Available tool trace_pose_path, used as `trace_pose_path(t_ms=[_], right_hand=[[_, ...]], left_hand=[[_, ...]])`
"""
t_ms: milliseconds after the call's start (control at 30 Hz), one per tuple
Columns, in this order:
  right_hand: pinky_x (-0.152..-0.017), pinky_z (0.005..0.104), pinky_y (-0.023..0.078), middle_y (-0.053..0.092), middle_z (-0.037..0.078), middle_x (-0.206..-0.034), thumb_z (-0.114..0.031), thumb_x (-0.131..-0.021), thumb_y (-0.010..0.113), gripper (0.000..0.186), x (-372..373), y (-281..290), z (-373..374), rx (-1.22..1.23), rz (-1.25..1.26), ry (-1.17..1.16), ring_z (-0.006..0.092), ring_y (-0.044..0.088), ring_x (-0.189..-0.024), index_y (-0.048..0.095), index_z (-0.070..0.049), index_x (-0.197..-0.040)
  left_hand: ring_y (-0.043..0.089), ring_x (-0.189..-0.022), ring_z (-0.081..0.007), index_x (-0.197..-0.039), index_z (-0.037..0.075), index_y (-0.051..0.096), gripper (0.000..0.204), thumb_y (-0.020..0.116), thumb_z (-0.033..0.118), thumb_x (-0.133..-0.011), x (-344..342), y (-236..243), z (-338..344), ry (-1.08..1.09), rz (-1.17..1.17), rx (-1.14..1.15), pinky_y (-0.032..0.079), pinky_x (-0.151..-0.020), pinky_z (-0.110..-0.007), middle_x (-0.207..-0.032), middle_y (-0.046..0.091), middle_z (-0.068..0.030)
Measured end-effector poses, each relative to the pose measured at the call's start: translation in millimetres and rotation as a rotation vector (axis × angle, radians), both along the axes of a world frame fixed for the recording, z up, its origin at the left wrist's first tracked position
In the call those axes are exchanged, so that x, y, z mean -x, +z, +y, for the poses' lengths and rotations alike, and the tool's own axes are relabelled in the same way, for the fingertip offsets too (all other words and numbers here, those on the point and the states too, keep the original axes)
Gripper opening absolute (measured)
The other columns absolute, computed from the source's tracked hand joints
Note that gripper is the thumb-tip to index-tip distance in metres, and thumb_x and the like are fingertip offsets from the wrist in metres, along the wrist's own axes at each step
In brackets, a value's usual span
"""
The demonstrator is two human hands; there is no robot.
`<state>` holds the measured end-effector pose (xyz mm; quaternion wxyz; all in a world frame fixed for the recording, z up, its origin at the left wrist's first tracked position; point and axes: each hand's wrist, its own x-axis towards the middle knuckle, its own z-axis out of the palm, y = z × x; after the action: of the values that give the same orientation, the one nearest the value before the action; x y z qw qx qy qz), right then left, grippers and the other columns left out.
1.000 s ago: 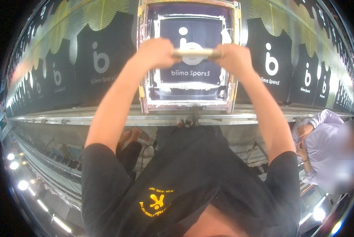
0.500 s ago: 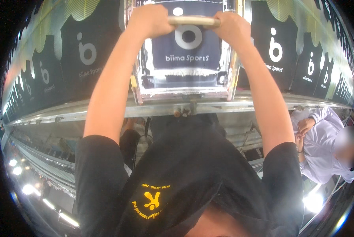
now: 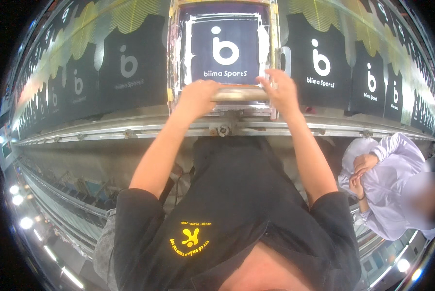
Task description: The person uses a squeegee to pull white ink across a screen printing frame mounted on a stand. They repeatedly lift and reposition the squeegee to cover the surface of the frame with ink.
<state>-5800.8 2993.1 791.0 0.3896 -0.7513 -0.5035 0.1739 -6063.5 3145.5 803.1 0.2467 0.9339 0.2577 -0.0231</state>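
A screen-printing frame [image 3: 171, 63] lies in front of me at the top of the view, its dark mesh showing a round white design and white ink smeared round the edges. Across its near end rests a squeegee [image 3: 242, 94] with a pale bar-shaped handle. My left hand [image 3: 196, 99] is closed round the left end of that handle. At the other end is my right hand [image 3: 281, 94], fingers apart and lifted from the bar; whether its palm still touches the squeegee is hard to see.
Dark cut shirt pieces with the same white design lie along the sloping table, left [image 3: 130, 53] and right [image 3: 319, 58] of the frame. A metal rail [image 3: 169, 132] runs along the table's near edge. A person in a pale top [image 3: 387, 189] is at the right, hands together.
Both hands and the squeegee have come toward me, from the frame's far part to its near end. The fingers of my right hand have loosened from the handle.
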Motion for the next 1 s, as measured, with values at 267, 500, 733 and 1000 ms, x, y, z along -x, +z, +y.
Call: trace_pose_path(t_ms=[267, 500, 733, 1000], right_hand=[[-0.088, 0.0328, 0.059, 0.079, 0.013, -0.109, -0.039, -0.103, 0.078, 0.054, -81, -45, 26, 0.153, 0.196, -0.512, 0.0170, 0.073, -0.097, 0.070, 0.005, -0.134], [-0.050, 0.0243, 0.040, 0.062, -0.003, -0.078, -0.033, -0.103, 0.079, 0.040, -83, -54, 71, 0.226, 0.721, -0.536, 0.0055, 0.050, -0.056, 0.072, -0.002, -0.128], [-0.046, 0.0233, 0.031, 0.053, -0.007, -0.073, -0.033, -0.105, 0.077, 0.038, -81, -17, 75, 0.226, 0.719, -0.590, 0.0017, 0.042, -0.054, 0.073, 0.000, -0.124], [-0.047, 0.0253, 0.032, 0.056, -0.004, -0.076, -0.032, -0.104, 0.078, 0.042, -71, 18, 82, 0.151, 0.725, -0.603, 0.0035, 0.043, -0.055, 0.073, 0.004, -0.124]], left_hand=[[0.073, -0.105, -0.0402, -0.115, 0.013, 0.077, 0.027, 0.076, 0.020, -0.089, -47, 10, 80, -0.126, 0.271, 0.246, 0.058, -0.092, -0.051, -0.109, 0.078, -0.0171], [0.074, -0.106, -0.0393, -0.112, 0.013, 0.073, 0.027, 0.070, 0.020, -0.086, -130, 11, 221, -0.200, 0.073, -0.094, 0.059, -0.088, -0.054, -0.108, 0.078, -0.0162], [0.076, -0.102, -0.0351, -0.110, 0.017, 0.080, 0.024, 0.078, 0.029, -0.089, -143, 1, 224, -0.008, 0.107, -0.036, 0.059, -0.085, -0.051, -0.107, 0.079, -0.0109], [0.074, -0.099, -0.0329, -0.125, 0.016, 0.073, 0.039, 0.080, 0.014, -0.086, -22, -34, 39, 0.015, -0.121, -0.207, 0.062, -0.087, -0.045, -0.114, 0.074, -0.0095]])
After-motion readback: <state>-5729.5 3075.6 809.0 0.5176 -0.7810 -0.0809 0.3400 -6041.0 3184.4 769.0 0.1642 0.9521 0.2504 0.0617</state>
